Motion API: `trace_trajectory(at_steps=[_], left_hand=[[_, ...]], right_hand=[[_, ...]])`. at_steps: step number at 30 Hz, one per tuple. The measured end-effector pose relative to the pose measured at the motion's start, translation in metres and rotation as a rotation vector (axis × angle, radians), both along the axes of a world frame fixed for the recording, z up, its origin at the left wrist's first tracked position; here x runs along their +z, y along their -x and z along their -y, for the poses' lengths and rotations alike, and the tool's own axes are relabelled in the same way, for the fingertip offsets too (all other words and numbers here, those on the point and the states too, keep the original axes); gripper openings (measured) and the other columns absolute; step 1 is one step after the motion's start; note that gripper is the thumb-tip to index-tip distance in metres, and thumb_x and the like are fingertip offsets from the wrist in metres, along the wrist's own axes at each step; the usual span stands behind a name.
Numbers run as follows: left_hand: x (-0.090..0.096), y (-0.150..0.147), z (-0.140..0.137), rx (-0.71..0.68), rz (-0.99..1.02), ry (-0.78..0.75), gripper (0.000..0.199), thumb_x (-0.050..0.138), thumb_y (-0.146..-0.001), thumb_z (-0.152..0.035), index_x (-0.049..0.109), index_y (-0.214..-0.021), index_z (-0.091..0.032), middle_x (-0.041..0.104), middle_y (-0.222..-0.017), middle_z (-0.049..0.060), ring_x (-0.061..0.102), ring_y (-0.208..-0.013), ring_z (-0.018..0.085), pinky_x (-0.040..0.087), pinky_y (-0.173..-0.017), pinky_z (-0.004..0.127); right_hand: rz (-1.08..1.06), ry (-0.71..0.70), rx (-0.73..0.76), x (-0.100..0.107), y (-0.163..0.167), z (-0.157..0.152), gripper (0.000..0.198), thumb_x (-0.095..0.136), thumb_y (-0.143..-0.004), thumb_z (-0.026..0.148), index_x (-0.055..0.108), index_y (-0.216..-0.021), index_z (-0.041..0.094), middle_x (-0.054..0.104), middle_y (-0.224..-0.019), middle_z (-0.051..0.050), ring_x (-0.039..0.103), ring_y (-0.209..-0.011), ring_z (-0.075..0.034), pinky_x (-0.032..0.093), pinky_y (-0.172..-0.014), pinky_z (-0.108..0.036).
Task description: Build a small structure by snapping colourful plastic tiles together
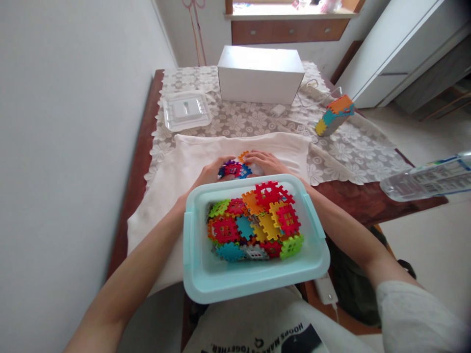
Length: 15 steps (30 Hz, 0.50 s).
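Note:
Just beyond the tub's far rim, my left hand (214, 169) is closed on the left side of a small assembly of interlocking plastic blocks (232, 169) in purple, red and blue. My right hand (267, 162) grips it from the other side, fingertips at an orange block (243, 156). The tub hides the lower part of both hands. Nearer to me, a light blue plastic tub (253, 284) holds many loose toothed blocks (270, 225) in red, yellow, orange, green, blue and grey, some with window cut-outs.
A white cloth (162, 196) lies over the patterned tablecloth (253, 120). At the back stand a white box (261, 76) and, to its left, a clear plastic lid (187, 112). A built block structure (334, 115) stands at the right, with a plastic bottle (427, 179) nearer the edge.

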<state>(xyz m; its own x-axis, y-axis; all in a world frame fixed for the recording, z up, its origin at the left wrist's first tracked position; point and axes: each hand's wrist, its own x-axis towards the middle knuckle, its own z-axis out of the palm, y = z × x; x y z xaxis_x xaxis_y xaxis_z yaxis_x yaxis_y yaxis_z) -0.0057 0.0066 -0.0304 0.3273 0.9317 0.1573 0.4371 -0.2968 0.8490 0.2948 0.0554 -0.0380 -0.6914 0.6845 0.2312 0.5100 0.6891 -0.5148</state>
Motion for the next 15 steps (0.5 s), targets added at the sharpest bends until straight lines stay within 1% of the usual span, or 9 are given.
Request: trace_trajectory(at_steps=[3, 5, 7, 10, 11, 12, 13, 15], left_hand=[[0.000, 0.001, 0.001, -0.012, -0.038, -0.033, 0.061, 0.077, -0.100, -0.052, 0.071, -0.155, -0.025, 0.082, -0.147, 0.010, 0.080, -0.130, 0.034, 0.066, -0.113, 0.046], [0.001, 0.001, 0.001, -0.034, -0.061, -0.059, 0.056, 0.074, -0.103, -0.051, 0.073, -0.152, -0.025, 0.083, -0.147, 0.010, 0.080, -0.129, 0.033, 0.064, -0.116, 0.046], [0.004, 0.000, 0.003, -0.054, -0.080, -0.062, 0.053, 0.071, -0.105, -0.053, 0.076, -0.149, -0.025, 0.084, -0.146, 0.010, 0.081, -0.128, 0.033, 0.063, -0.118, 0.045], [0.013, -0.003, 0.006, -0.087, -0.095, -0.053, 0.050, 0.070, -0.105, -0.054, 0.078, -0.145, -0.025, 0.085, -0.143, 0.009, 0.081, -0.128, 0.032, 0.063, -0.118, 0.046], [0.016, -0.005, 0.008, -0.096, -0.096, -0.053, 0.049, 0.070, -0.104, -0.054, 0.080, -0.143, -0.025, 0.085, -0.143, 0.009, 0.081, -0.129, 0.033, 0.063, -0.119, 0.047], [0.020, -0.006, 0.009, -0.103, -0.096, -0.054, 0.048, 0.071, -0.102, -0.054, 0.081, -0.139, -0.025, 0.085, -0.142, 0.010, 0.081, -0.129, 0.034, 0.062, -0.119, 0.048], [0.023, -0.007, 0.010, -0.106, -0.094, -0.052, 0.046, 0.073, -0.100, -0.054, 0.083, -0.134, -0.024, 0.086, -0.141, 0.010, 0.081, -0.128, 0.034, 0.062, -0.120, 0.050], [0.025, -0.008, 0.012, -0.095, -0.093, -0.044, 0.043, 0.073, -0.099, -0.055, 0.085, -0.126, -0.024, 0.087, -0.136, 0.010, 0.082, -0.124, 0.034, 0.063, -0.119, 0.051]], right_hand=[[-0.070, 0.009, 0.034, 0.004, 0.000, 0.001, 0.039, 0.073, -0.109, 0.044, 0.077, -0.143, 0.025, 0.074, -0.159, -0.017, 0.064, -0.155, -0.035, 0.048, -0.134, -0.061], [-0.082, 0.006, 0.039, 0.008, -0.001, 0.005, 0.035, 0.071, -0.110, 0.040, 0.078, -0.141, 0.025, 0.073, -0.159, -0.017, 0.064, -0.154, -0.035, 0.048, -0.134, -0.061], [-0.074, 0.003, 0.059, 0.013, -0.002, 0.008, 0.040, 0.072, -0.109, 0.039, 0.075, -0.147, 0.026, 0.067, -0.167, -0.017, 0.059, -0.159, -0.036, 0.044, -0.137, -0.062], [-0.022, 0.017, 0.107, 0.016, -0.001, 0.011, 0.057, 0.078, -0.105, 0.041, 0.066, -0.160, 0.028, 0.054, -0.180, -0.016, 0.048, -0.169, -0.036, 0.029, -0.145, -0.065], [-0.002, 0.020, 0.116, 0.016, 0.000, 0.010, 0.060, 0.080, -0.104, 0.040, 0.065, -0.161, 0.029, 0.054, -0.181, -0.015, 0.046, -0.171, -0.037, 0.026, -0.146, -0.066], [0.013, 0.021, 0.125, 0.015, 0.001, 0.009, 0.059, 0.080, -0.103, 0.038, 0.066, -0.160, 0.029, 0.056, -0.180, -0.015, 0.046, -0.171, -0.037, 0.025, -0.146, -0.067], [0.020, 0.021, 0.133, 0.014, 0.002, 0.008, 0.057, 0.080, -0.103, 0.037, 0.068, -0.158, 0.029, 0.059, -0.177, -0.015, 0.048, -0.169, -0.037, 0.027, -0.145, -0.066], [0.002, 0.016, 0.139, 0.012, 0.003, 0.007, 0.051, 0.078, -0.102, 0.034, 0.072, -0.153, 0.028, 0.068, -0.168, -0.015, 0.057, -0.162, -0.037, 0.037, -0.140, -0.063]])
